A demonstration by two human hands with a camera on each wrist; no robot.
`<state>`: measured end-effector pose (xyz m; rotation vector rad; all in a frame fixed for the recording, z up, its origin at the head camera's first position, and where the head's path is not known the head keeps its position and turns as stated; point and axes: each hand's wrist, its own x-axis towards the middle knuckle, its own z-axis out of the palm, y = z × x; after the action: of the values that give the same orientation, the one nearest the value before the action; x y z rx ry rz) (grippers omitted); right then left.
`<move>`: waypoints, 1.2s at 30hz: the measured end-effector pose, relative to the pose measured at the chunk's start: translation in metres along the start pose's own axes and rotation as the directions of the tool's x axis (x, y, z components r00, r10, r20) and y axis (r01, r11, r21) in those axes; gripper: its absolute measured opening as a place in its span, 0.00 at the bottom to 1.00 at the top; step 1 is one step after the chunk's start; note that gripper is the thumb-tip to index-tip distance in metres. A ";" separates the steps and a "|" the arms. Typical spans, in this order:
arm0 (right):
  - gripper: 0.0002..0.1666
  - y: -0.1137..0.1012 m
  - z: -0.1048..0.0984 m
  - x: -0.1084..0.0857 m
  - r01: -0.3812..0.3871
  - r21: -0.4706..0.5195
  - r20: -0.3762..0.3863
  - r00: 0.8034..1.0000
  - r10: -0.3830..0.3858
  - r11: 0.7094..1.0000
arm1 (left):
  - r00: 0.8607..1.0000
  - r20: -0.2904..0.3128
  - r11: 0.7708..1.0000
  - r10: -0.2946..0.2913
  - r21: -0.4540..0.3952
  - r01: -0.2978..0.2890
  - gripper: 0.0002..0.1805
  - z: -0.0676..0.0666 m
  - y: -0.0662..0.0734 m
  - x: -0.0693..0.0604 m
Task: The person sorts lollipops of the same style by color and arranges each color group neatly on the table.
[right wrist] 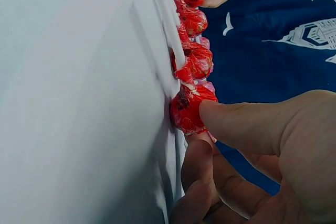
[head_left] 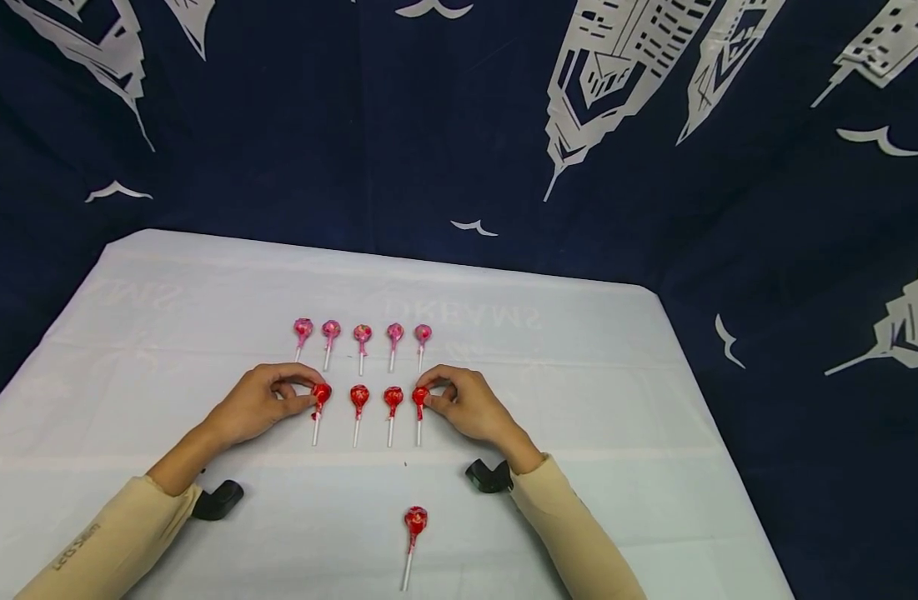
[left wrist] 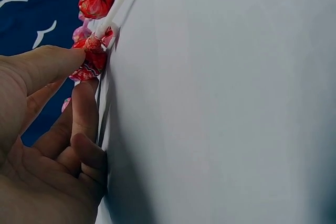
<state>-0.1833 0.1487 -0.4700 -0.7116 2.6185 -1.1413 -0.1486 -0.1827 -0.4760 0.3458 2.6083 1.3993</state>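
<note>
My left hand (head_left: 267,402) pinches the head of the leftmost red lollipop (head_left: 321,393) between thumb and forefinger; the left wrist view shows this lollipop (left wrist: 89,64) close up, its white stick pointing away from the palm. At the row's other end, my right hand (head_left: 462,403) pinches the rightmost red lollipop (head_left: 419,397), also seen in the right wrist view as a shiny wrapped ball (right wrist: 188,109). Two more red lollipops, one left (head_left: 359,397) and one right (head_left: 393,397), lie between the hands. All four sticks point toward me.
Behind the red row lies a row of several pink lollipops (head_left: 363,334). Nearer to me, a single red lollipop (head_left: 416,522) lies apart on the white-covered table (head_left: 579,517). Black curved devices (head_left: 218,500) sit at both wrists. A dark blue cloth (head_left: 428,125) hangs behind.
</note>
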 end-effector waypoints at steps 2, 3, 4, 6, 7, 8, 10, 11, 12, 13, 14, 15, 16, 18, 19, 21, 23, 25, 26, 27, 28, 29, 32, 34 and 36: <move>0.11 0.000 0.000 0.000 -0.004 0.001 -0.001 1.000 0.004 1.000 | 1.000 -0.004 1.000 0.007 0.003 -0.007 0.13 0.000 0.000 0.000; 0.11 0.000 0.000 0.000 -0.006 0.001 -0.001 1.000 0.006 1.000 | 1.000 -0.005 1.000 0.007 0.004 -0.007 0.13 0.000 0.000 0.001; 0.11 0.000 0.000 0.000 -0.008 0.000 -0.001 1.000 0.008 1.000 | 1.000 -0.006 1.000 0.004 0.006 -0.003 0.13 0.000 0.001 0.001; 0.11 0.000 -0.001 0.000 -0.010 -0.001 -0.002 1.000 0.010 1.000 | 1.000 -0.008 1.000 0.003 0.005 -0.003 0.13 -0.001 0.002 0.001; 0.12 0.000 -0.001 0.000 -0.012 -0.001 -0.001 1.000 0.012 1.000 | 1.000 -0.008 1.000 0.000 0.007 0.000 0.13 -0.001 0.002 0.001; 0.12 0.000 -0.001 0.000 -0.013 -0.001 -0.002 1.000 0.013 1.000 | 1.000 -0.008 1.000 -0.001 0.006 0.001 0.13 -0.001 0.003 0.001; 0.12 0.000 -0.001 0.000 -0.015 -0.001 -0.002 1.000 0.015 1.000 | 1.000 -0.005 1.000 0.000 0.001 0.000 0.13 -0.001 0.004 0.001; 0.12 0.000 -0.001 0.000 -0.017 0.000 -0.002 1.000 0.017 1.000 | 1.000 -0.005 1.000 0.003 -0.001 -0.003 0.13 -0.002 0.004 0.001; 0.12 0.000 -0.001 0.000 -0.017 0.001 -0.002 1.000 0.017 1.000 | 1.000 -0.003 1.000 0.005 -0.004 -0.005 0.13 -0.002 0.003 0.000; 0.12 0.000 -0.001 0.000 -0.018 0.002 -0.002 1.000 0.018 1.000 | 1.000 -0.001 1.000 0.006 -0.007 -0.006 0.13 -0.002 0.003 0.000; 0.12 -0.001 -0.001 0.000 -0.019 0.002 -0.002 1.000 0.019 1.000 | 1.000 0.000 1.000 0.009 -0.009 -0.009 0.13 -0.002 0.003 0.000; 0.11 -0.001 -0.001 0.000 -0.019 0.002 -0.002 1.000 0.019 1.000 | 1.000 -0.001 1.000 0.008 -0.011 -0.008 0.13 -0.002 0.003 0.000; 0.11 -0.001 0.000 0.000 -0.020 0.002 -0.003 1.000 0.020 1.000 | 1.000 0.000 1.000 0.006 -0.011 -0.006 0.13 -0.002 0.002 0.000; 0.11 -0.001 0.000 0.000 -0.019 0.004 0.000 1.000 0.019 1.000 | 1.000 -0.002 1.000 0.004 -0.004 -0.004 0.13 -0.001 0.001 0.000; 0.11 -0.001 0.000 0.000 -0.020 0.005 0.001 1.000 0.020 1.000 | 1.000 -0.003 1.000 0.000 -0.001 0.000 0.13 -0.001 0.001 0.000; 0.11 -0.001 0.000 0.000 -0.022 0.005 0.005 1.000 0.022 1.000 | 1.000 -0.004 1.000 -0.007 0.008 0.007 0.13 0.000 0.000 0.000; 0.11 -0.001 0.000 0.000 -0.021 0.007 0.008 1.000 0.021 1.000 | 1.000 -0.005 1.000 -0.009 0.011 0.009 0.13 0.000 0.000 0.000; 0.11 -0.001 0.000 -0.001 -0.021 0.008 0.010 1.000 0.021 1.000 | 1.000 -0.005 1.000 -0.009 0.009 0.009 0.13 0.000 0.000 0.000; 0.11 -0.001 -0.001 -0.001 -0.020 0.008 0.011 1.000 0.020 1.000 | 1.000 -0.006 1.000 -0.005 0.007 0.006 0.13 0.000 0.000 -0.001; 0.11 -0.001 -0.001 -0.001 -0.019 0.009 0.011 1.000 0.019 1.000 | 1.000 -0.007 1.000 0.000 0.006 0.000 0.13 -0.001 0.000 -0.001; 0.11 -0.002 -0.001 -0.001 -0.017 0.010 0.012 1.000 0.017 1.000 | 1.000 -0.009 1.000 0.001 0.006 -0.001 0.14 -0.001 0.001 -0.001; 0.11 -0.002 -0.001 -0.001 -0.017 0.011 0.012 1.000 0.017 1.000 | 1.000 -0.011 1.000 0.003 0.006 -0.003 0.14 -0.002 0.002 -0.001; 0.12 -0.002 -0.001 -0.001 -0.015 0.012 0.012 1.000 0.014 1.000 | 1.000 -0.025 1.000 0.012 0.013 -0.012 0.14 -0.004 0.004 -0.002; 0.12 -0.001 -0.001 -0.001 -0.014 0.010 0.011 1.000 0.014 1.000 | 0.999 -0.041 1.000 0.017 0.012 -0.017 0.14 -0.007 0.006 -0.003; 0.11 -0.001 -0.001 -0.001 -0.013 0.009 0.010 1.000 0.013 1.000 | 0.998 -0.055 1.000 0.029 0.007 -0.028 0.15 -0.010 0.010 -0.003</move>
<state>-0.1822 0.1496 -0.4685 -0.6958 2.6044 -1.1432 -0.1465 -0.1863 -0.4620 0.3516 2.6617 1.4302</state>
